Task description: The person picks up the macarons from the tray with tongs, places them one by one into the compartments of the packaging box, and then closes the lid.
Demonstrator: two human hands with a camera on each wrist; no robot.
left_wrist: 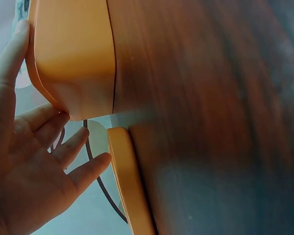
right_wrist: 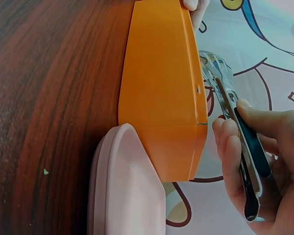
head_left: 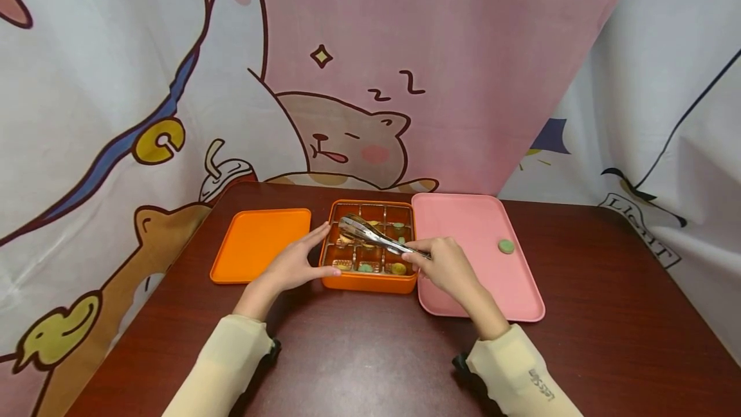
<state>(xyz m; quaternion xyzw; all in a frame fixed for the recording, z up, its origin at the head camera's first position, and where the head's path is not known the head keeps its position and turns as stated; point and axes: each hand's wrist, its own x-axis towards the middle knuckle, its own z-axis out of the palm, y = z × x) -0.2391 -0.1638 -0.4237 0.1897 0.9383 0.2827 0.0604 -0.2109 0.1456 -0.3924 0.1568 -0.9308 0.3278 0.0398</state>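
My right hand [head_left: 448,269] grips a pair of metal tongs [head_left: 370,234] by the handles, with their head pointing left over the orange box [head_left: 369,283]. The box is divided into several compartments, some with small green and yellowish pieces in them. What the tongs' tips hold, if anything, I cannot tell. At the box's left front corner is my left hand [head_left: 291,269], its thumb along the front rim and its other fingers spread by the left side. In the left wrist view those fingers [left_wrist: 56,125] look fairly straight, with fingertips right at the orange wall.
Left of the box lies a flat orange lid [head_left: 260,246]. A pink tray [head_left: 463,224] sits close against the box's right side, with a round green piece [head_left: 506,246] near its right edge. Behind the brown table [head_left: 347,352] hangs a cartoon-printed curtain [head_left: 463,69].
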